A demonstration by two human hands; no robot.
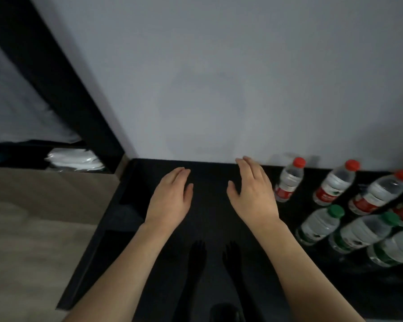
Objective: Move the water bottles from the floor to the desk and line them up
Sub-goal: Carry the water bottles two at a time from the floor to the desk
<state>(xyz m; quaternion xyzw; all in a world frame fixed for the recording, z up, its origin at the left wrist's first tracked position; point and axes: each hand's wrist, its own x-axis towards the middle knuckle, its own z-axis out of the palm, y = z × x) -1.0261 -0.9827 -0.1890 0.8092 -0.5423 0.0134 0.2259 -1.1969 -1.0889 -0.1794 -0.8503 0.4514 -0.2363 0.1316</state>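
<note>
Red- and green-labelled bottles (289, 180) stand on desk (209, 205); writing unreadable.

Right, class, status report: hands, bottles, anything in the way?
Left hand and right hand open, empty. Bottles in two rows on the black desk. Nothing in the way.

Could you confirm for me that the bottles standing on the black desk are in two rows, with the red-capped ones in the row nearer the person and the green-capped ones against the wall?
Not quite: the rows are swapped. In the head view, the red-capped bottles stand in the row against the wall, and the green-capped bottles are in the row nearer the person. They do stand in two rows on the black desk.
</note>
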